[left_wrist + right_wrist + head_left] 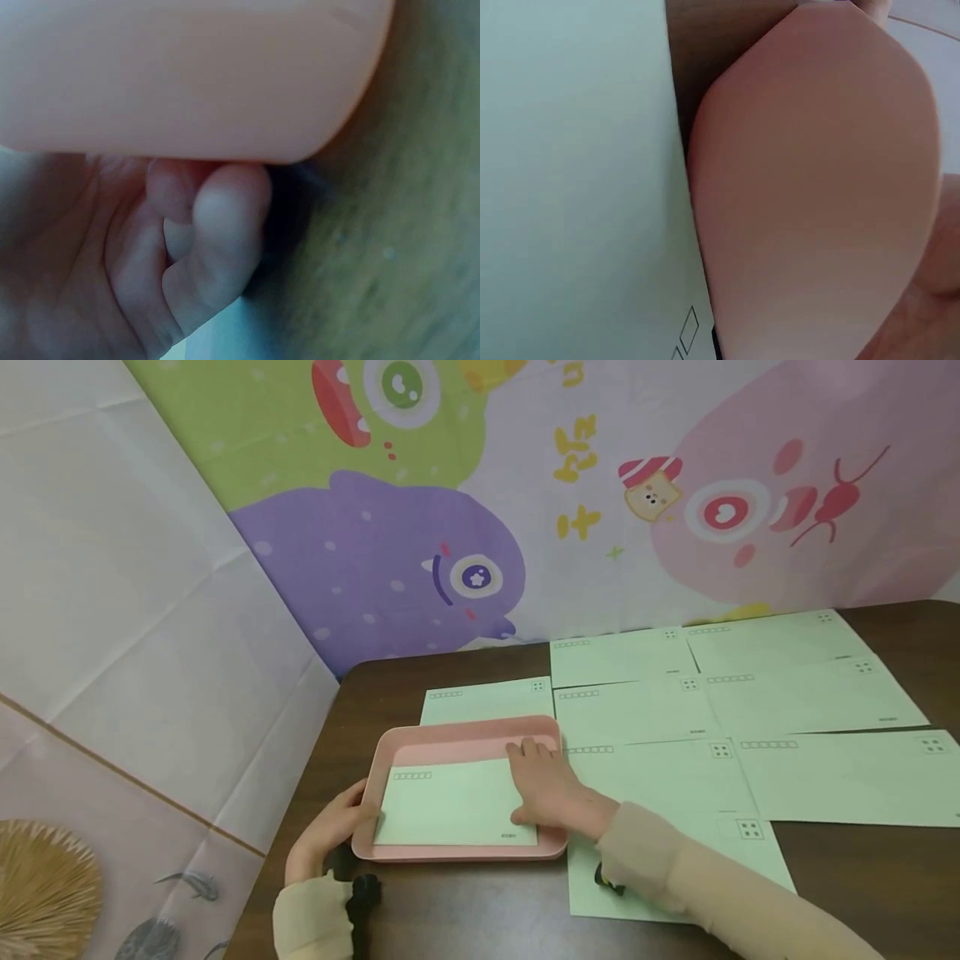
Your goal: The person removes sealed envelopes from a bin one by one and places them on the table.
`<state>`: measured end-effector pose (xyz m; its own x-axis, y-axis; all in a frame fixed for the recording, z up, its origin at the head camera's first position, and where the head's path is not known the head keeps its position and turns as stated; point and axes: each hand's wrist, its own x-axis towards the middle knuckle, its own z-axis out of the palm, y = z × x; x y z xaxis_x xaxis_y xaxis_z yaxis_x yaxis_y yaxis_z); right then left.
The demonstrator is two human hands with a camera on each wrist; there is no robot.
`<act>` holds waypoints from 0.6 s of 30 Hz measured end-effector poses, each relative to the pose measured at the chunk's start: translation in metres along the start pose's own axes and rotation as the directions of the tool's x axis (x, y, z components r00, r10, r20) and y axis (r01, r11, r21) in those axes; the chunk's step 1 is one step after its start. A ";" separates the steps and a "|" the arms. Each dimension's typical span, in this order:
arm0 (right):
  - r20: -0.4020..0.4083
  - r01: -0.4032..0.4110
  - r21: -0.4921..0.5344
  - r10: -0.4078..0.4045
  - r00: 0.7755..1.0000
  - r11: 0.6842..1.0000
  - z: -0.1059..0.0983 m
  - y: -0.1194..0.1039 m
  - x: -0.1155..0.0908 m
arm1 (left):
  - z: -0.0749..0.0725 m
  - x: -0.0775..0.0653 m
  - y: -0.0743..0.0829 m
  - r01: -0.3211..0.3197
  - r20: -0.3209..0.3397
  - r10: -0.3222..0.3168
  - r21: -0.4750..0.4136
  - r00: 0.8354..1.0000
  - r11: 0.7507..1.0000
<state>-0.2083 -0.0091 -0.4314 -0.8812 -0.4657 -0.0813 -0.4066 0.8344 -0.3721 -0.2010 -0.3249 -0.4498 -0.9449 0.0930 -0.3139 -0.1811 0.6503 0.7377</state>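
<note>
A pink tray (pixel 465 858) stands near the table's front left, with a pale green envelope (pixel 450 810) lying flat in it. At the tray's left end my left hand (pixel 333 827) grips the rim; the thumb lies over it. In the left wrist view, the curled fingers (pixel 229 217) sit beneath the tray (pixel 202 82). My right hand (pixel 551 785) reaches over the tray's right side and covers the envelope's right end. Its thumb is on the envelope and the fingertips are near the top edge. Whether it pinches the envelope is hidden, also in the right wrist view.
Several more pale green envelopes (pixel 795 697) lie in rows to the right and behind the tray, some overlapping. One envelope (pixel 622 885) lies under my right forearm. A cartoon-printed cloth (pixel 375 560) hangs along the back of the brown table (pixel 465 910).
</note>
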 end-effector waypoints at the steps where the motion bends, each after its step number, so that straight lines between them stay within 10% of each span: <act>1: -0.011 -0.004 0.031 0.004 1.000 1.000 0.000 0.000 0.000 | 0.000 0.000 0.000 0.002 0.000 -0.002 0.002 1.000 1.000; 18: -0.066 -0.065 0.502 0.114 0.991 0.863 -0.012 0.001 -0.015 | 0.000 0.003 0.000 0.001 -0.010 -0.001 0.026 1.000 1.000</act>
<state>-0.1980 0.0023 -0.4190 -0.9358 -0.3472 -0.0615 -0.1722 0.6021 -0.7796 -0.2037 -0.3247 -0.4500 -0.9473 0.0850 -0.3089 -0.1752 0.6697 0.7216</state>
